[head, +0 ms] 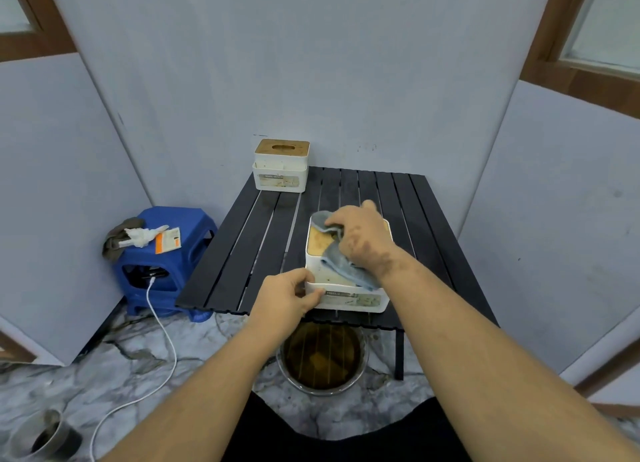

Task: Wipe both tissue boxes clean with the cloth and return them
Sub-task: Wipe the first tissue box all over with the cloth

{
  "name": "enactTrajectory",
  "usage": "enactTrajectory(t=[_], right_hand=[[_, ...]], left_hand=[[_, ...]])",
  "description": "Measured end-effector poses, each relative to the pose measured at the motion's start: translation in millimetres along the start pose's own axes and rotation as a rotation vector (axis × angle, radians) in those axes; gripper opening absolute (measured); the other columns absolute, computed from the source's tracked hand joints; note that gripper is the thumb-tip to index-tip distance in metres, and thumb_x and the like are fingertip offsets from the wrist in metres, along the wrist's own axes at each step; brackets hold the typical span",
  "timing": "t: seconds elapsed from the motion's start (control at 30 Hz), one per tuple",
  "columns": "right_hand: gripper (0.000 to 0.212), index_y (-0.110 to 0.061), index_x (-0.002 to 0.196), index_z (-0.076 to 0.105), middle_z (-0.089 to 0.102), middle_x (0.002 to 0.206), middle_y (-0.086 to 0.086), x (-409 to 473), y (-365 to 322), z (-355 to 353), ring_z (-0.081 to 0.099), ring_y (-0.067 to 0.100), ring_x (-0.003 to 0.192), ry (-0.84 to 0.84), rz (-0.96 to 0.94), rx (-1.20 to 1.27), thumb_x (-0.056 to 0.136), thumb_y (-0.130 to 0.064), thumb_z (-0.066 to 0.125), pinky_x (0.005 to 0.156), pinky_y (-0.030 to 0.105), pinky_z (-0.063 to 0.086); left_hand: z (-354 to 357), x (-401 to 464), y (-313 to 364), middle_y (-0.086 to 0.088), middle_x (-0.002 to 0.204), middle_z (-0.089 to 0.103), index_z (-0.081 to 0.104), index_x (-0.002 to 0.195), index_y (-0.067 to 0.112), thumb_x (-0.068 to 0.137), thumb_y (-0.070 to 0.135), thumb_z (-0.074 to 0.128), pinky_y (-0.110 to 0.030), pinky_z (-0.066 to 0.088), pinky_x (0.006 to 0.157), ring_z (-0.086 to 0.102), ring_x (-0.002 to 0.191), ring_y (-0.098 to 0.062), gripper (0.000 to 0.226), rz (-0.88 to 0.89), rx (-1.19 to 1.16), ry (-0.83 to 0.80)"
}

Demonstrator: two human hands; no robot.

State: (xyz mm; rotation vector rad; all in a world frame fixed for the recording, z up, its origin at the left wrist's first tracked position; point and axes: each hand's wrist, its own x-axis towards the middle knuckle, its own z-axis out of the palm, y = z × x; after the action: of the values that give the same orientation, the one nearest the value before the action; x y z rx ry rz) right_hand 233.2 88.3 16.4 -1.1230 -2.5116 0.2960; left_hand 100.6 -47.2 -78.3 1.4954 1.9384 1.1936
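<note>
A white tissue box [346, 297] with a wooden lid stands at the near edge of the black slatted table [263, 240]. My right hand [360, 236] presses a grey-blue cloth [341, 262] onto the box's top, covering most of the lid. My left hand [289, 297] grips the box's near left corner. A second white tissue box [281, 165], also with a wooden lid, stands alone at the table's far left corner, stained on its front.
A blue plastic stool [166, 261] left of the table carries rags and a small packet, with a white cable [162, 337] trailing over the marble floor. A round basin [323, 357] of brown water sits under the table's near edge. Grey walls close in behind.
</note>
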Motion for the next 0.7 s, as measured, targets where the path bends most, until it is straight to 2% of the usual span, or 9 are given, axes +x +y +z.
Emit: enactTrajectory(t=[0.07, 0.13, 0.23, 0.3, 0.33, 0.43, 0.5, 0.57, 0.7], right_hand=[[0.038, -0.037, 0.108, 0.071, 0.056, 0.093, -0.002, -5, 23, -5, 0.047, 0.026, 0.095, -0.019, 0.119, -0.038, 0.092, -0.010, 0.050, 0.083, 0.027, 0.047], [0.041, -0.038, 0.104, 0.071, 0.067, 0.102, -0.002, -11, 55, -6, 0.046, 0.026, 0.095, 0.030, 0.129, -0.053, 0.090, -0.008, 0.046, 0.075, 0.023, 0.036], [0.048, -0.026, 0.109, 0.074, 0.070, 0.114, 0.001, -37, 84, -5, 0.056, 0.026, 0.111, 0.158, 0.073, 0.214, 0.085, 0.006, 0.047, 0.096, 0.018, 0.038], [0.050, -0.021, 0.113, 0.073, 0.067, 0.123, 0.000, -64, 86, -1, 0.059, 0.020, 0.118, 0.241, 0.013, 0.424, 0.082, 0.011, 0.049, 0.106, 0.034, 0.045], [0.051, -0.022, 0.115, 0.071, 0.064, 0.128, -0.003, -79, 84, 2, 0.057, 0.017, 0.122, 0.273, 0.015, 0.499, 0.083, 0.012, 0.050, 0.108, 0.037, 0.044], [0.047, -0.022, 0.123, 0.067, 0.054, 0.137, -0.007, -115, 73, 19, 0.048, 0.007, 0.130, 0.378, 0.076, 0.567, 0.087, 0.009, 0.061, 0.111, 0.023, 0.037], [0.045, -0.018, 0.119, 0.068, 0.054, 0.131, -0.005, -128, 66, 25, 0.049, 0.002, 0.125, 0.448, 0.055, 0.546, 0.083, 0.009, 0.067, 0.106, 0.014, 0.038], [0.043, -0.016, 0.112, 0.070, 0.055, 0.124, -0.003, -134, 66, 26, 0.054, 0.009, 0.119, 0.502, 0.038, 0.520, 0.079, 0.012, 0.068, 0.102, 0.018, 0.044], [0.041, -0.016, 0.109, 0.072, 0.059, 0.119, -0.002, -138, 80, 19, 0.058, 0.019, 0.114, 0.561, 0.083, 0.505, 0.077, 0.010, 0.068, 0.099, 0.038, 0.050]], left_hand=[[1, 0, 0, 0.001, 0.075, 0.073, 0.067, 0.079, 0.026, 0.087, 0.031, 0.078, -0.041, 0.061, 0.063, 0.069, 0.068, -0.015, 0.014, -0.015, 0.005, 0.002], [1, 0, 1, 0.002, 0.080, 0.075, 0.067, 0.079, 0.027, 0.087, 0.031, 0.078, -0.045, 0.062, 0.068, 0.072, 0.077, -0.019, 0.014, -0.036, 0.010, 0.001], [2, -1, 2, 0.003, 0.079, 0.074, 0.067, 0.078, 0.027, 0.087, 0.031, 0.078, -0.046, 0.061, 0.068, 0.072, 0.077, -0.021, 0.015, -0.047, 0.011, 0.005], [3, -3, 2, 0.003, 0.079, 0.074, 0.066, 0.077, 0.027, 0.087, 0.030, 0.079, -0.045, 0.061, 0.066, 0.072, 0.076, -0.020, 0.016, -0.052, 0.023, 0.023], [4, -4, 2, 0.004, 0.080, 0.074, 0.066, 0.078, 0.027, 0.087, 0.030, 0.079, -0.044, 0.062, 0.065, 0.072, 0.077, -0.019, 0.016, -0.051, 0.034, 0.033], [5, -6, 3, 0.008, 0.087, 0.075, 0.067, 0.080, 0.025, 0.087, 0.028, 0.079, -0.038, 0.063, 0.065, 0.073, 0.080, -0.010, 0.015, -0.050, 0.053, 0.047], [6, -7, 5, 0.008, 0.089, 0.076, 0.068, 0.081, 0.023, 0.088, 0.026, 0.079, -0.033, 0.064, 0.065, 0.073, 0.082, -0.008, 0.014, -0.048, 0.038, 0.056], [6, -9, 7, 0.008, 0.090, 0.076, 0.068, 0.081, 0.021, 0.089, 0.024, 0.079, -0.031, 0.064, 0.066, 0.074, 0.084, -0.008, 0.013, -0.048, 0.018, 0.060], [5, -10, 6, 0.008, 0.091, 0.077, 0.068, 0.083, 0.024, 0.089, 0.025, 0.078, -0.036, 0.064, 0.069, 0.074, 0.084, -0.008, 0.012, -0.063, 0.015, 0.050]])
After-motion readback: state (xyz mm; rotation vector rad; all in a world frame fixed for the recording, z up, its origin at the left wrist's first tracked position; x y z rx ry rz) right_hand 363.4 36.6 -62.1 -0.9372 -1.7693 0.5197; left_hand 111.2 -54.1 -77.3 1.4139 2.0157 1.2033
